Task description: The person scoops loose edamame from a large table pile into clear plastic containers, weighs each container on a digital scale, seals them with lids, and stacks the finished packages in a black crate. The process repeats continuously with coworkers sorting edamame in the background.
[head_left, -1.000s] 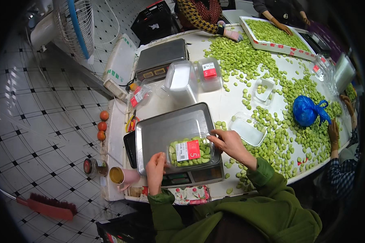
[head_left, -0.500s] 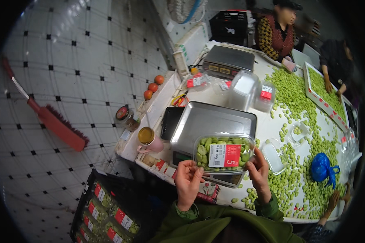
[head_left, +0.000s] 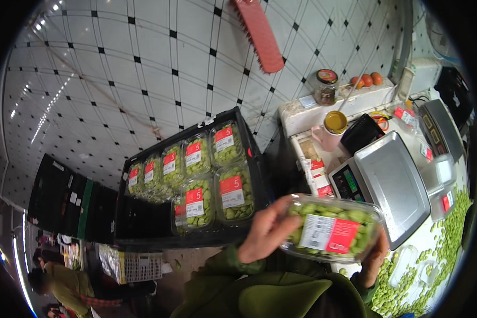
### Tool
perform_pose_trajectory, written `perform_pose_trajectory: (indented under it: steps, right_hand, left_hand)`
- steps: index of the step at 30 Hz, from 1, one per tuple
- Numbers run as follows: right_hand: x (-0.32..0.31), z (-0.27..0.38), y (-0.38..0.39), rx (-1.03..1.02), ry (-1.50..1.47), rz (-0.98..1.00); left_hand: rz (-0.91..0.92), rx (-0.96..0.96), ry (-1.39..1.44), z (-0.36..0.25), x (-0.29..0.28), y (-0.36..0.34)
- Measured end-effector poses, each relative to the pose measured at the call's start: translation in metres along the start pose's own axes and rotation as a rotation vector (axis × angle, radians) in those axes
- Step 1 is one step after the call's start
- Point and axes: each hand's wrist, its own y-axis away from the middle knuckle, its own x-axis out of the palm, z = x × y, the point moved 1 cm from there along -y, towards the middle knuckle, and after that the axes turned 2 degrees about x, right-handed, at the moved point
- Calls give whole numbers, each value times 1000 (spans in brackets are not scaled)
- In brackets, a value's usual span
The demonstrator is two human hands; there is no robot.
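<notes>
A clear plastic box of shelled green broad beans [head_left: 318,205], with a red and white label on its lid, is held between my two hands in front of me. My left hand [head_left: 267,230] is closed on its left end, thumb over the front. Around the right end curls my right hand [head_left: 374,257], partly hidden behind the box. To the left stands a black crate [head_left: 196,130] with several similar labelled bean boxes [head_left: 232,193] in two rows. Part of the crate's near left shows dark bottom. A scale with a bare metal pan [head_left: 395,185] sits to the right.
A pink mug [head_left: 329,139] with a gold lid stands by the scale. Behind it, a glass jar [head_left: 326,87] and red round fruits [head_left: 367,80] rest on a ledge. Loose beans [head_left: 450,233] cover the table at right. A red brush [head_left: 262,40] hangs on the tiled wall.
My view has swung left, bringing the crate toward the middle. The bean box has moved from over the scale to beside it, toward the crate, still in both hands.
</notes>
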Motion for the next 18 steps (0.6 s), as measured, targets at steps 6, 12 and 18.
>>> perform_pose_trajectory:
  steps: [6,12,18]
  right_hand:
    - [42,-16,-37,232,407,265]
    - [1,-54,-5,418,550,213]
    - [-18,-60,7,487,591,167]
  left_hand:
    - [-956,101,-57,-26,-117,59]
    - [-1394,-132,-629,-17,-244,161]
    - [-1363,-409,-652,5,-291,194]
